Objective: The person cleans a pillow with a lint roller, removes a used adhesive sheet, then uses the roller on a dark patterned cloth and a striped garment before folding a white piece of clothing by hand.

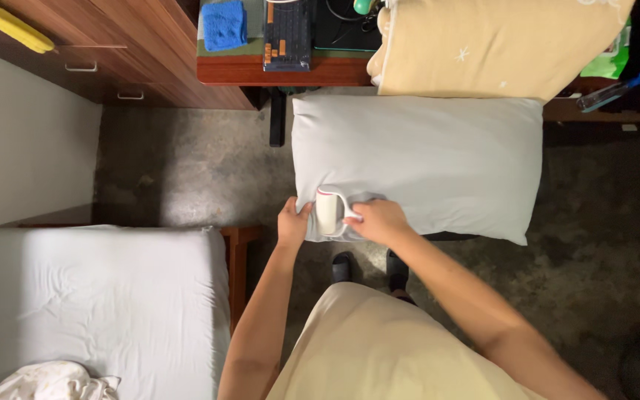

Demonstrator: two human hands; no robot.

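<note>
Lint roller, white with a reddish rim at its top end, pressed upright against near left corner of grey pillow. Pillow lying flat across a support not visible beneath it, far edge tucked under cream blanket.

Far left: yellow object lying on wooden drawer unit with two metal handles. Below that, bed with pale grey sheet filling lower left; crumpled white cloth at its near edge. Wooden bed frame corner showing at bed's right side.

Left hand closed on pillow's near left corner, fingers pinching fabric, just beside roller. Roller between the two hands. Right hand clamped around roller's white handle, knuckles over pillow's near edge. Fabric bunched slightly around roller.

Above, wooden tabletop carrying blue cloth at its left edge, dark keyboard with orange keys just right of it. Cream blanket, folded, with small white star pattern, resting over tabletop's right part and overlapping pillow's far edge.

Far right: green item and blue-tipped clear object near blanket's right edge; kinds cannot be told.

Floor of mottled grey concrete. Two dark shoes below pillow's near edge; cream garment covering lower centre.
</note>
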